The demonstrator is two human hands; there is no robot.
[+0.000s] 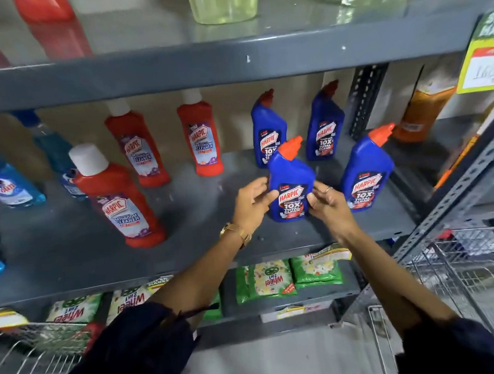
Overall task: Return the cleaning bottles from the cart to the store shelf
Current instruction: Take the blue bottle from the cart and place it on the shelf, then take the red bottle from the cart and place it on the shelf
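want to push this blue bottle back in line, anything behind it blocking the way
Yes. Both hands, left and right, hold the front blue bottle upright on the grey shelf. Directly behind it stands another blue bottle, so it can slide back only until the two meet.

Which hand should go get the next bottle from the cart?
Probably right. The right hand is nearer the wire cart on that side; the left hand can steady the blue bottle.
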